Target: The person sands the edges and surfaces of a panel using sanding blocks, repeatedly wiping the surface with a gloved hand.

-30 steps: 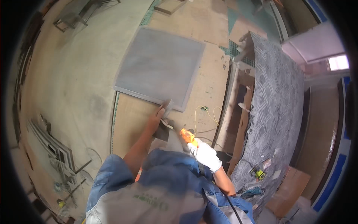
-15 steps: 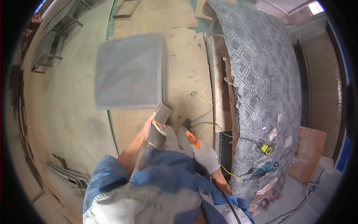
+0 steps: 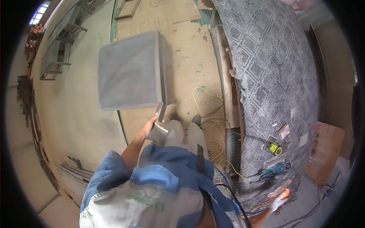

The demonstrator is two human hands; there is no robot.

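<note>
My bare left hand (image 3: 152, 121) is closed round a narrow grey rectangular block (image 3: 161, 111), seen nearly edge-on. Just below the fingers hangs a folded grey sheet (image 3: 157, 135) with a pale yellow edge. The block's top end comes up to the near right corner of a large grey square panel (image 3: 129, 74). Far out to the right, my gloved right hand (image 3: 276, 202) grips an orange tool (image 3: 284, 193), small and blurred here. It is at the near end of the cloth-covered table.
A grey patterned cloth (image 3: 272, 68) covers the long table at right. On it lie a yellow-green round sander (image 3: 276, 149), a teal power tool (image 3: 272, 171) and small packets. A yellow cord (image 3: 216, 146) loops on the floor. Cardboard (image 3: 325, 152) leans at right; grey frames (image 3: 57, 62) stand far left.
My right hand has swung from in front of my legs out to the lower right with the orange tool. The block in my left hand has turned edge-on. The view has shifted slightly.
</note>
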